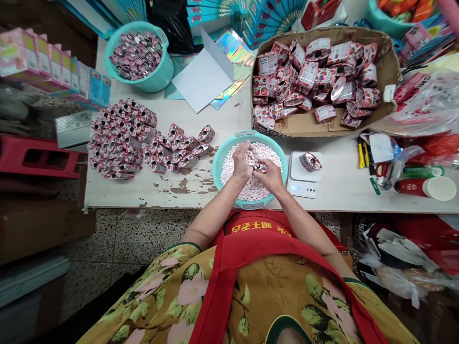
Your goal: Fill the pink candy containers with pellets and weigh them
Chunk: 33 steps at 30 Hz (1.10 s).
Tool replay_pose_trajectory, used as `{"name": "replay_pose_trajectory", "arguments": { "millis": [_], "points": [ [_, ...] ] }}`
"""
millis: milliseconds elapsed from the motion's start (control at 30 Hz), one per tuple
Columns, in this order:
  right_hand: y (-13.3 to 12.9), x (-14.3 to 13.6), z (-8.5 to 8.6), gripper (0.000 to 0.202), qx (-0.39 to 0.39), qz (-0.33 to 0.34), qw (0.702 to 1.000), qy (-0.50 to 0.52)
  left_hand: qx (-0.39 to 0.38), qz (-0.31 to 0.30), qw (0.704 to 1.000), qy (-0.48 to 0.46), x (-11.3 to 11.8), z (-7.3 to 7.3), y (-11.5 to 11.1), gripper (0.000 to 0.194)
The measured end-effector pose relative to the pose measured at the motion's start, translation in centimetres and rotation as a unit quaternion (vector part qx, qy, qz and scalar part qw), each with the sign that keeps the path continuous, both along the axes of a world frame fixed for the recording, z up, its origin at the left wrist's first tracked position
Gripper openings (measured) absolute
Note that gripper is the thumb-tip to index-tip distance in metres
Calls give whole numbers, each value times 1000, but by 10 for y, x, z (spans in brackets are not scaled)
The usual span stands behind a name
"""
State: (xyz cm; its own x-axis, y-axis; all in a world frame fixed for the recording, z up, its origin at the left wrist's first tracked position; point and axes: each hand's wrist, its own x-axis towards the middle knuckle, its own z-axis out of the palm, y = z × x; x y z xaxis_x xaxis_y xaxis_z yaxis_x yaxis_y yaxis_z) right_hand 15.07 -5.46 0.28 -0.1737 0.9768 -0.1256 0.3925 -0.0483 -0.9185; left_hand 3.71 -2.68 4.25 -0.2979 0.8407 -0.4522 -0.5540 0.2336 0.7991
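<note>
A turquoise basin [219, 165] of pale pink candies [247, 191] stands in front of me. Over it, my left hand [242, 163] is cupped around a small heap of these candies. My right hand [271, 175] grips a small printed tin [261, 168] close beside the left fingers; most of that tin is hidden. Just right of the basin sits a white digital scale [304, 174], with another printed tin [310, 162] resting on its plate. To the left, several similar tins [179, 145] with holes in their ends stand in a packed group.
A cardboard box [326, 129] of loose printed tins lies behind the scale. At the back left is a turquoise bucket [154, 71] of round metal lids. Folded white card [204, 79] lies between them. Cutters [363, 154] and a red cup [412, 186] are at right.
</note>
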Motion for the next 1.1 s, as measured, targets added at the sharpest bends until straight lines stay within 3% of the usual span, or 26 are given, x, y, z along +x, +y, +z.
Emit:
{"name": "replay_pose_trajectory", "arguments": {
  "millis": [133, 300, 367, 433, 467, 533, 600, 700, 767, 833, 900, 933, 1000, 1100],
  "points": [
    [0, 2, -1, 41, -1, -2, 1000, 10, 19, 18, 999, -18, 5, -1, 2, 55],
    [-1, 8, -6, 44, -50, -21, 993, 102, 17, 10, 1000, -11, -4, -5, 11, 54],
    [-4, 18, -3, 49, -81, -35, 987, 136, 17, 13, 999, 43, -15, -15, 13, 52],
    [-9, 37, 5, 52, -100, -56, 982, 153, 1, -35, 987, 156, -27, -31, 13, 44],
    [-13, 50, 9, 54, -101, -70, 980, 156, -12, -87, 969, 231, -32, -40, 12, 38],
    [-23, 83, 15, 55, -90, -112, 977, 156, -31, -194, 901, 387, -37, -54, 9, 22],
    [-33, 124, 16, 57, -60, -186, 970, 144, -20, -240, 835, 496, -30, -63, 7, 11],
    [-43, 187, 5, 57, 4, -341, 934, 103, 77, -247, 807, 531, 13, -64, 15, 15],
    [-43, 220, -8, 57, 22, -415, 906, 86, 173, -330, 781, 501, 60, -65, 28, 20],
    [-39, 241, -22, 58, 17, -447, 891, 82, 252, -445, 722, 466, 111, -71, 46, 29],
    [-30, 248, -34, 60, 6, -459, 885, 76, 286, -529, 666, 440, 151, -80, 65, 35],
    [-25, 247, -39, 61, 2, -462, 884, 69, 283, -555, 654, 429, 165, -84, 73, 34],
    [-13, 240, -50, 62, -8, -453, 890, 57, 252, -565, 674, 403, 174, -86, 84, 30],
    [7, 221, -67, 64, -22, -400, 915, 48, 197, -470, 795, 329, 148, -73, 85, 39]
  ]
}}
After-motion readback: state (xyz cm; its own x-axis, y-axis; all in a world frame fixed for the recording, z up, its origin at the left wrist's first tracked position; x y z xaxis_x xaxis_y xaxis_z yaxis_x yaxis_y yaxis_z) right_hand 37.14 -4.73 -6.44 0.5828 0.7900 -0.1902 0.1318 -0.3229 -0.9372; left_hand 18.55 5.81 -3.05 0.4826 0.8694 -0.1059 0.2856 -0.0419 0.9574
